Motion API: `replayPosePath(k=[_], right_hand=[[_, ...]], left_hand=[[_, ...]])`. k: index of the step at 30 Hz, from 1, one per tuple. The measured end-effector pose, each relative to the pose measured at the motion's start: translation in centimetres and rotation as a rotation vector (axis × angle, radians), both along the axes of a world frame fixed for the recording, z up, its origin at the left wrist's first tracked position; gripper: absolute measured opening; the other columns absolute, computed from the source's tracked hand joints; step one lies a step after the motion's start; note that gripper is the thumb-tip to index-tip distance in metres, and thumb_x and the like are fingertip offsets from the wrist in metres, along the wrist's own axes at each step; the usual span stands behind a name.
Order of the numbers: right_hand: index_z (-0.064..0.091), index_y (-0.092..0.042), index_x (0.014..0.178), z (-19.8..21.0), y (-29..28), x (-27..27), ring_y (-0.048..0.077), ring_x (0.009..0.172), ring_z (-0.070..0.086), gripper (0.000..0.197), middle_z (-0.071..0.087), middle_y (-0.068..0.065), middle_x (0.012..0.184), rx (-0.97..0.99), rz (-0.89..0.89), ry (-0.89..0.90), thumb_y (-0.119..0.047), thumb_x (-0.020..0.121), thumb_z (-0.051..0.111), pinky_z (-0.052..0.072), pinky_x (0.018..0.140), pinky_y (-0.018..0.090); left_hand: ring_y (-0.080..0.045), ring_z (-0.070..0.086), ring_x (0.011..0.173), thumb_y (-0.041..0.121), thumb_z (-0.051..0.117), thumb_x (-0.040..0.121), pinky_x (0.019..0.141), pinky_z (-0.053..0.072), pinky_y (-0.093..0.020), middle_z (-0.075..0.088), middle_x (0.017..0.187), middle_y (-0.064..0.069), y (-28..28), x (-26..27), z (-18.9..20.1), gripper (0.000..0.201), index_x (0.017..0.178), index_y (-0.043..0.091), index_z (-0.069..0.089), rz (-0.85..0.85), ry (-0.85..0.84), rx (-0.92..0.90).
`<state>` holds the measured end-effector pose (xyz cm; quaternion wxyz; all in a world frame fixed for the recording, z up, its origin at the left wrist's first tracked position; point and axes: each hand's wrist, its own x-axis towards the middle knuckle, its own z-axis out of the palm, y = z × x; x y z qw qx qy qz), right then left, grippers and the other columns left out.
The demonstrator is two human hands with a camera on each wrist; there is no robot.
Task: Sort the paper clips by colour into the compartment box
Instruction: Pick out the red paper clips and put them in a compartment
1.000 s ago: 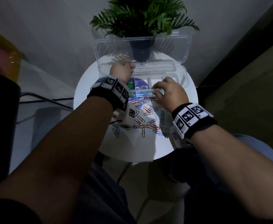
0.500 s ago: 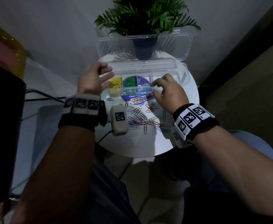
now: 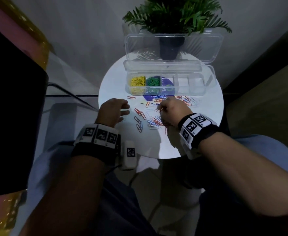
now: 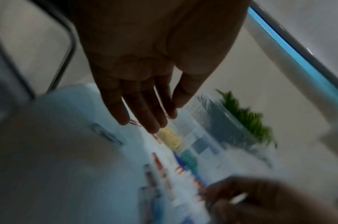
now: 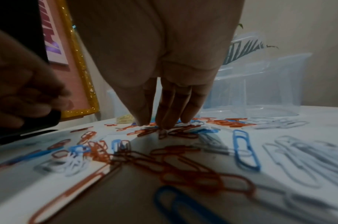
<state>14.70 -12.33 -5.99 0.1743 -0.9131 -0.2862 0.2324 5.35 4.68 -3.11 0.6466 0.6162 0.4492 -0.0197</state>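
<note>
The clear compartment box (image 3: 206, 86) stands at the back of the round white table (image 3: 156, 147), lid up. Yellow clips (image 3: 137, 81) fill its leftmost compartment and green clips (image 3: 153, 81) the one beside it. Loose red, blue and white clips (image 3: 150, 122) lie scattered in front. My right hand (image 3: 162, 108) points down into the pile (image 5: 183, 131); its straight fingers and thumb (image 5: 154, 122) touch red clips there, none lifted. My left hand (image 3: 125, 110) hovers over the table's left part, fingers straight and holding nothing (image 4: 154, 121).
A potted green plant (image 3: 172, 45) stands behind the box's raised lid (image 3: 213, 46). The right-hand compartments (image 3: 191, 82) hold nothing. A dark object (image 3: 12, 108) and a gold-framed picture (image 5: 81, 84) stand to the left, beyond the table edge.
My left hand pulled back from the box's left end to the near left of the table. My right hand dropped from the box's front wall onto the loose clips.
</note>
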Motion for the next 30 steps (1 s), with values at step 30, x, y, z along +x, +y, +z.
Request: replayPosePath(k=[30], right_hand=[[0.058,-0.03,0.123,0.3,2.5,-1.2,0.028,0.114,0.05,0.034,0.046,0.01,0.121,-0.108,0.26,0.082,-0.021,0.09,0.054,0.045,0.097,0.035]], left_hand=[[-0.028,0.055,0.103,0.012,0.067,0.081,0.089,0.048,-0.035,0.054,0.11,-0.011,-0.6,0.1,-4.6,0.021,0.102,0.016,0.068,-0.74,0.137,0.922]])
